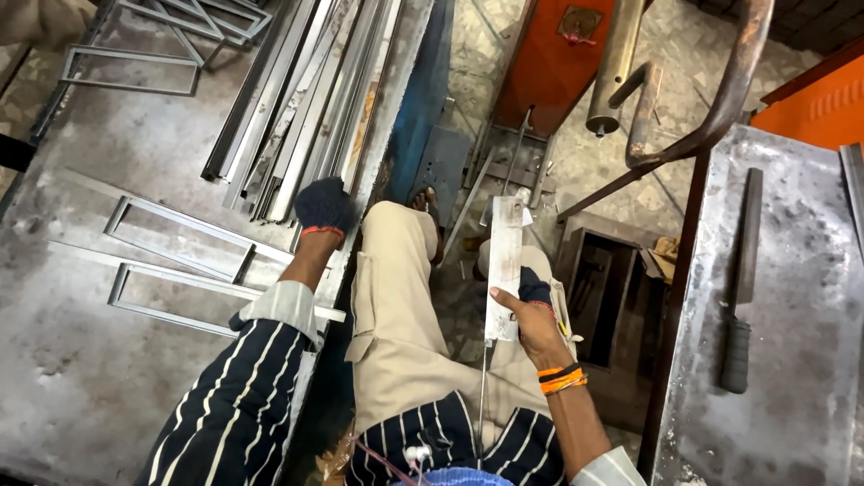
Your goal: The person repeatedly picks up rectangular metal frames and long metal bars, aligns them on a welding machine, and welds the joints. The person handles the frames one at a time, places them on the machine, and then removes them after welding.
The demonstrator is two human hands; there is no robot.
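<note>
While gripped, flat steel strip (504,265).

The flat strip (504,265) gripped in the right hand (538,326) is bare metal, dull grey and faintly shiny, while the left hand (324,209) wears a dark knitted cloth glove and rests by long steel sections (306,99) with rust streaks. The table (81,360) is scuffed, blotchy sheet metal, matt; the file (743,270) is dark metal with a ribbed black handle
</note>
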